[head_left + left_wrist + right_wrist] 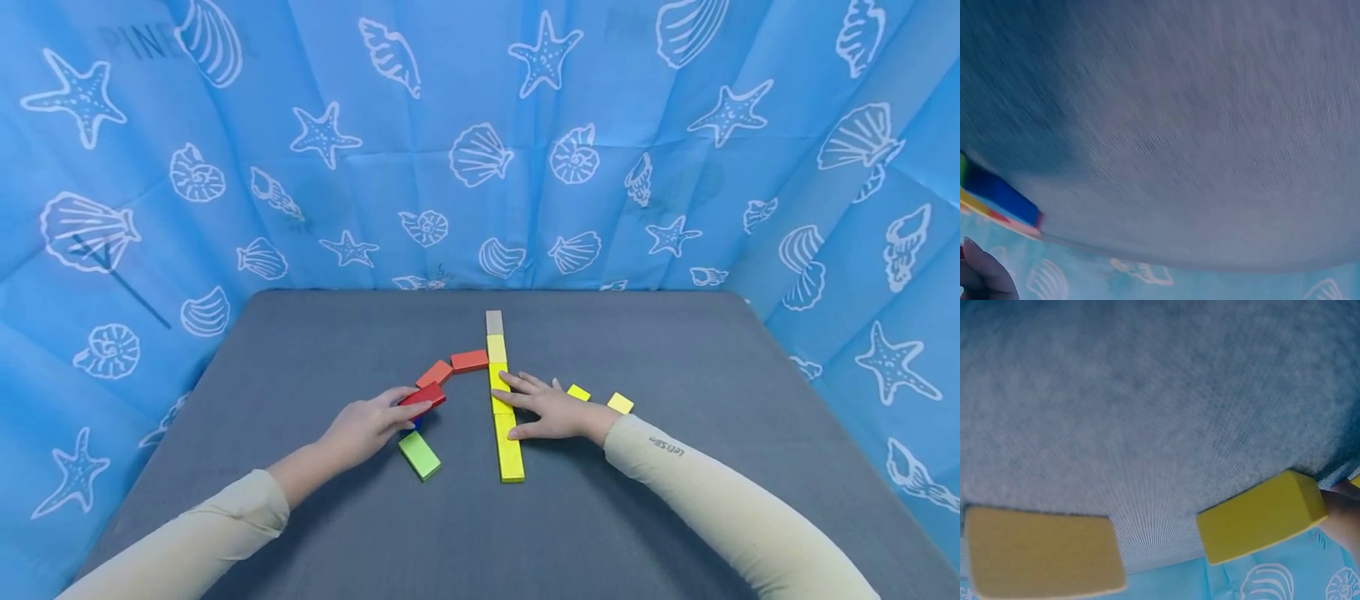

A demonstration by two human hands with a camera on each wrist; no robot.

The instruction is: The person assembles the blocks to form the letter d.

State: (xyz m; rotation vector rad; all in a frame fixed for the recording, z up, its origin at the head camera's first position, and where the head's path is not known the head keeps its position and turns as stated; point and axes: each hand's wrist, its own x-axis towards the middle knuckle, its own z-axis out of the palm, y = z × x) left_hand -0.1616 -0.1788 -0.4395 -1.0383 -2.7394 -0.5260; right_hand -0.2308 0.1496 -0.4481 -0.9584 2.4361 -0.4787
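In the head view my left hand pinches a red block between thumb and fingers, just over a blue block that it mostly hides. A green block lies right in front of these. My right hand has its fingers spread, fingertips resting on the yellow blocks of a straight column. That column runs away from me, through a pale yellow block to a beige block. The left wrist view catches the blue block and part of my left hand.
Two orange-red blocks, a slanted one and one meeting the column, curve on from the held block. Beyond my right wrist lie a yellow block and a paler yellow block. Blue shell-print curtains surround the grey table.
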